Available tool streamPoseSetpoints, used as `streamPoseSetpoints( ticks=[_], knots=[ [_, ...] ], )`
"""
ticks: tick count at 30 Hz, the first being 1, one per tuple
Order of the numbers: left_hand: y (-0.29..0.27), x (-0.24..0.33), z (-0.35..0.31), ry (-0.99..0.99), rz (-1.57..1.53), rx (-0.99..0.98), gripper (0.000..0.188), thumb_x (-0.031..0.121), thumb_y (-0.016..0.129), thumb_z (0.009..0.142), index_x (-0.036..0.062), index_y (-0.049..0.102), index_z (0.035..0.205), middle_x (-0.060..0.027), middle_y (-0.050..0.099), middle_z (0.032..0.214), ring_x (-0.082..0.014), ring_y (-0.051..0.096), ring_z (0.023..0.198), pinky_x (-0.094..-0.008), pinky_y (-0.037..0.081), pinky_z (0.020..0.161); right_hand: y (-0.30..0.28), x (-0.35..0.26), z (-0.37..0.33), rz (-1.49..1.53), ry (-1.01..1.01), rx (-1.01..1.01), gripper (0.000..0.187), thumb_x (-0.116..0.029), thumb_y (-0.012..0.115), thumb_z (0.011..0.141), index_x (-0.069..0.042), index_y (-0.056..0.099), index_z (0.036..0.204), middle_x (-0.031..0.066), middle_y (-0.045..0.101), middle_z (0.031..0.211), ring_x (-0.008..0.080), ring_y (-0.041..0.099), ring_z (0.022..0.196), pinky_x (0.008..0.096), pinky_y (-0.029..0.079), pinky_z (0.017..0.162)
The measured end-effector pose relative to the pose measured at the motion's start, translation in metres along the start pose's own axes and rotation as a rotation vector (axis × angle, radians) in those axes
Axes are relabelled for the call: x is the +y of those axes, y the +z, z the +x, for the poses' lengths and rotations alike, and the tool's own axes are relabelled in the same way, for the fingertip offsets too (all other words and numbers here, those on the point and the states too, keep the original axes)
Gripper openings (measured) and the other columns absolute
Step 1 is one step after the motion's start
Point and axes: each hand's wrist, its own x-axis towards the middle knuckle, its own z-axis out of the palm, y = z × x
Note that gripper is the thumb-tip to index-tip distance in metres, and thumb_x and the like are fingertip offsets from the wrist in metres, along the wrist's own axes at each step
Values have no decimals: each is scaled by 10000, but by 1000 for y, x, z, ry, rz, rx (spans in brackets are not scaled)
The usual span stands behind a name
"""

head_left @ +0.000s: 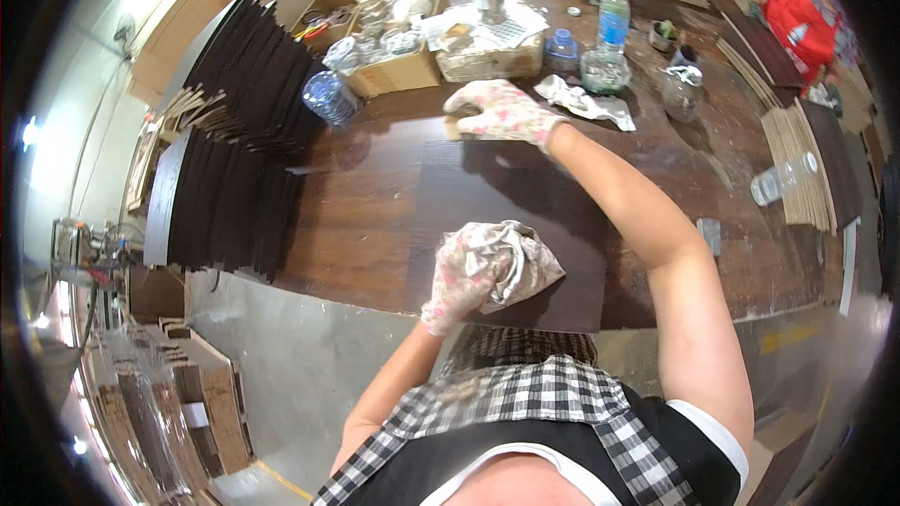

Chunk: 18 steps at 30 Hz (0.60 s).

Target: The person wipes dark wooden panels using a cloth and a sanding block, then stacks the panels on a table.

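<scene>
Hand, left [457,276]: clutching cloth [523,267] over dark panel [525,195]; hand, right [503,112]: arm outstretched, fingers closed on tan piece [452,127]

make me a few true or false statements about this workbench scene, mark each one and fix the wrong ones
1. The left hand holds a crumpled cloth on a dark panel. True.
2. Both hands are bare. False: both wear floral-patterned gloves.
3. The right hand is farther from the table's near edge than the left. True.
4. The right hand holds a bottle. False: its fingers are on a small tan block.
5. A blue-labelled bottle stands on the table. True.
6. Nobody else shows in the picture. False: a person in red is at the upper right.
</scene>
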Motion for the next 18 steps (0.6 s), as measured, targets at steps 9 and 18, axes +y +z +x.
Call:
streamPoseSetpoints(
  ticks=[9,18],
  knots=[
    [-2,-7,-3,234,251,8,488,252,809,800,32,656,1207,-100,688,1189,-242,645,1095,-375,482,1000,-10,23,0,25,-100,-232,403,-316,692,798,-74,704,1120,151,702,1115,318,651,1080,401,495,978],
    [2,-6,1,161,180,72,369,198,785,799,44,685,1119,-107,696,1086,-273,664,1002,-378,511,920,-127,38,-177,-40,411,207,348,-285,774,793,-59,721,1053,96,714,1020,187,702,781,332,563,751]
  ],
)
